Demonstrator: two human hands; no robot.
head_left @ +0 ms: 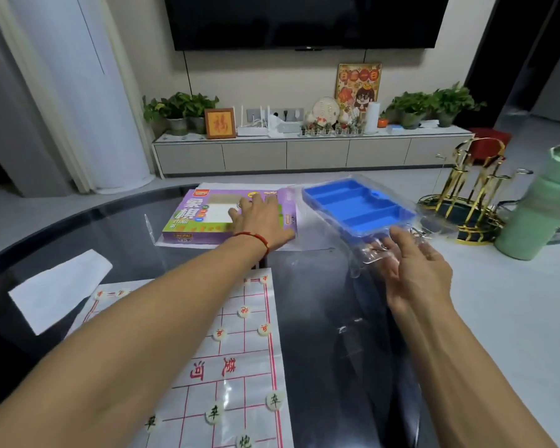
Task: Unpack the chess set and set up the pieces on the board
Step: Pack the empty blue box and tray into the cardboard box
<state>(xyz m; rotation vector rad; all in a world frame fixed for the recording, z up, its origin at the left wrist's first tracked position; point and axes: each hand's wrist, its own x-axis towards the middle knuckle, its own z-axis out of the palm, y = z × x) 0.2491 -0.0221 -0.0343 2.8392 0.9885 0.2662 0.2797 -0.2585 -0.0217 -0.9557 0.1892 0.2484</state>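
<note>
- Board point(227, 367): paper sheet unrolled at the bench's near edge; white pieces point(274, 400) stand on several points, both ends partly filled. Judged well along; the remainder is hidden by the arms.
- Left hand point(259, 221): fingers straight, spread flat on the purple box point(188, 218) at the far edge.
- Right hand point(414, 270): fingers loosely extended, touching the clear wrapper round the empty blue tray point(356, 205); grip unclear.

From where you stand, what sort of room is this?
Most likely a home living room: a wall-mounted television hangs above a low media cabinet lined with potted plants, and a xiangqi board lies on the table.
</note>
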